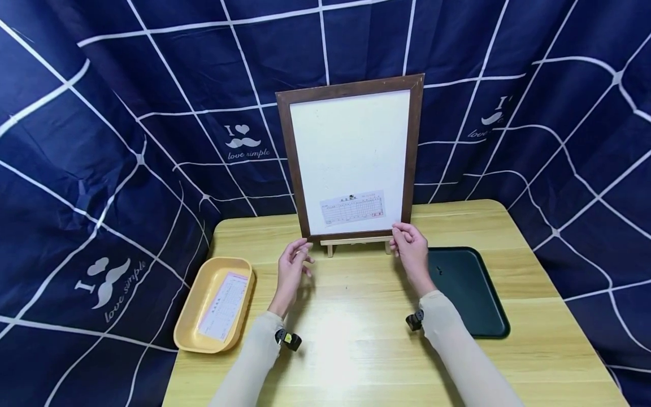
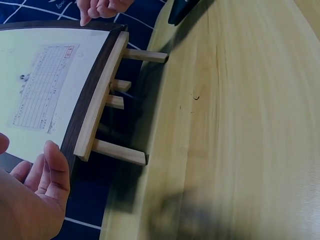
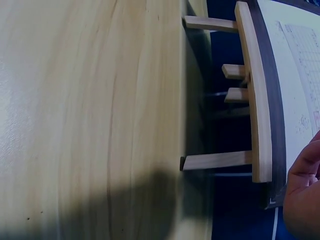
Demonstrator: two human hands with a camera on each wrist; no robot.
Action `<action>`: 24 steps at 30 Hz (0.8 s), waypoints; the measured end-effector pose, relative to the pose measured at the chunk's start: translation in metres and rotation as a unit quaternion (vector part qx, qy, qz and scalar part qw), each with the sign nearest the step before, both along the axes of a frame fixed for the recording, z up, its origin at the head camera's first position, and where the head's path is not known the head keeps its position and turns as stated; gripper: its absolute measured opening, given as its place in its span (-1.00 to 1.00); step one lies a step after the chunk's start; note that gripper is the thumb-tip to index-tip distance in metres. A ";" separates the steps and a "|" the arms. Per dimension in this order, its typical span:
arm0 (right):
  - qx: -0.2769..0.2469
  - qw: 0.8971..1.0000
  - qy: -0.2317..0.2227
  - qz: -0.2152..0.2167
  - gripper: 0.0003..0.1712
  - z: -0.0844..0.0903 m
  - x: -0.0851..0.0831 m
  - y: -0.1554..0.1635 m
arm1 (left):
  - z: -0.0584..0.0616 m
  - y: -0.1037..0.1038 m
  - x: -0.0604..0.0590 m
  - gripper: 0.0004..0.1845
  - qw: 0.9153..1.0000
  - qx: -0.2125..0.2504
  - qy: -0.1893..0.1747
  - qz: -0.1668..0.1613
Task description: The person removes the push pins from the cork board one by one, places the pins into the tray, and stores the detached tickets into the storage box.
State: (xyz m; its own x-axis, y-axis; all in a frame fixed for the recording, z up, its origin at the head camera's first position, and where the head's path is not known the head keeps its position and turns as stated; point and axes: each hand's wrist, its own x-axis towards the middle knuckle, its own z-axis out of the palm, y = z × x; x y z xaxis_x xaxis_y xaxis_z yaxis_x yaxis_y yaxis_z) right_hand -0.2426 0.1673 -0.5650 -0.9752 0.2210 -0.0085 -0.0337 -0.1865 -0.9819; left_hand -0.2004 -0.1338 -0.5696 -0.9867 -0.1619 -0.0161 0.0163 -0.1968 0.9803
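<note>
A brown-framed whiteboard (image 1: pixel 351 141) leans upright on a small wooden easel (image 2: pixel 102 95). Low on its white face lies a printed form slip (image 1: pixel 353 210), with a small black piece at the slip's top edge. Beside the board's lower left corner is my left hand (image 1: pixel 292 268), fingers loosely bent and nothing in them; the left wrist view shows this hand (image 2: pixel 37 195) close to the frame's lower edge. My right hand (image 1: pixel 413 254) is at the lower right corner, its bent fingertips by the frame. Whether they pinch anything there is hidden.
To the left on the wooden table (image 1: pixel 346 362) stands a yellow tray (image 1: pixel 184 330) with printed slips (image 1: pixel 224 305) in it. A dark green tray (image 1: pixel 470 294) lies to the right, partly under the right forearm. A blue gridded curtain (image 1: pixel 198 73) hangs behind and at both sides.
</note>
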 end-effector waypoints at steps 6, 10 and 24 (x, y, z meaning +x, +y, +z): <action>0.010 1.000 0.004 0.013 -0.68 0.024 0.006 -0.012 | 0.004 0.004 -0.008 -0.64 1.000 -0.005 0.008 -0.011; 0.008 1.000 0.010 0.019 -0.67 0.033 0.006 -0.017 | 0.006 0.008 -0.013 -0.66 1.000 -0.008 0.012 -0.021; 0.033 0.999 0.022 0.037 -0.66 0.015 -0.022 -0.023 | 0.006 0.010 -0.021 -0.63 1.000 -0.018 0.007 -0.023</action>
State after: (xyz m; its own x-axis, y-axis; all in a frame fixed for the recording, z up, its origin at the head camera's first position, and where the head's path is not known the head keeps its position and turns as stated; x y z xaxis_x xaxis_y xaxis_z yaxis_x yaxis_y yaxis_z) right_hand -0.2647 0.1446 -0.5497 -0.9881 0.1466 0.0475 -0.0663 -0.1256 -0.9899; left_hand -0.2214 -0.1241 -0.5633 -0.9932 -0.1165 0.0024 0.0213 -0.1620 0.9866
